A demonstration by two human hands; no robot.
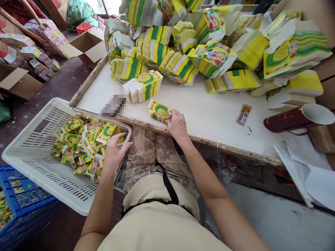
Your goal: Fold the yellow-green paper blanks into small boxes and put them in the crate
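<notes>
The right hand (178, 126) had its thumb and fingertips closed on the near right end of a small yellow carton (158, 111), which lay on the table (206, 109) close to its wooden front edge. The left hand (115, 151) was empty as far as could be seen, its thumb and fingers spread apart over the right part of a white crate (28, 148); whether it touched any of the yellow packs (87, 139) heaped in there could not be told. Beyond the held carton, and apart from it, lay a bundle of flattened cartons (143, 85), white flaps towards the left, with more stacks (180, 69) piled behind. Well off to the right were a small pink packet (244, 114) and a dark red mug (285, 120) tipped on its side. The step in hand seemed to be work on this one carton, with the right hand steadying it at one end. Judging by the pale flap at its left end, the next move called for keeping that grip light enough not to crush the thin card, and bringing the free hand across to the flap end.
</notes>
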